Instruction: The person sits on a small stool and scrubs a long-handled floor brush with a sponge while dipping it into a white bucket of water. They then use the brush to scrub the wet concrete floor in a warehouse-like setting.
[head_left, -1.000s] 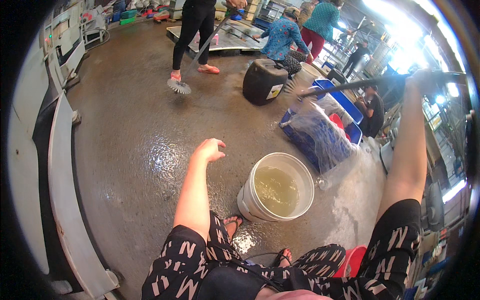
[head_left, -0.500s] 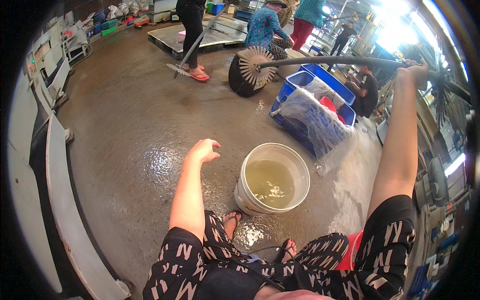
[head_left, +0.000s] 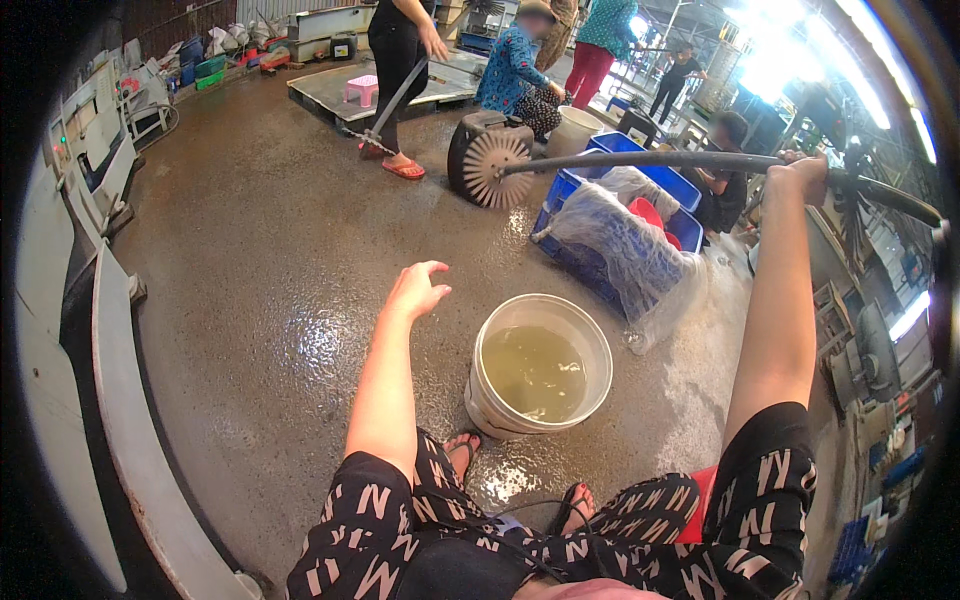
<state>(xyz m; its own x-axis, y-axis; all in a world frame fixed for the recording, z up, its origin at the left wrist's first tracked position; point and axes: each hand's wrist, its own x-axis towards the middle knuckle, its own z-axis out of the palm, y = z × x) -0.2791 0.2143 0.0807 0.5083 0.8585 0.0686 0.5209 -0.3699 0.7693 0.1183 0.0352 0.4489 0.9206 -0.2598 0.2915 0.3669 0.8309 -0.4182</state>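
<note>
Near bucket [head_left: 486, 410], left hand [head_left: 416, 291] outstretched, fingers parted; right hand [head_left: 799, 181] raised, fingers gripping pole [head_left: 650, 159].

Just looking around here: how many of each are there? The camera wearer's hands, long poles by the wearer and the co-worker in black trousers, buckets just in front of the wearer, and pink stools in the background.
Wearer's hands: 2 (left hand, right hand)
Long poles: 2 (wearer's pole, co-worker's pole)
Buckets: 1 (pale bucket)
Pink stools: 1 (pink stool)
Total: 6

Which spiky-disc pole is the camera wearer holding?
The dark pole whose pale disc overlaps the black jerrycan; the other pole slants beside the standing person's black trousers.
</note>
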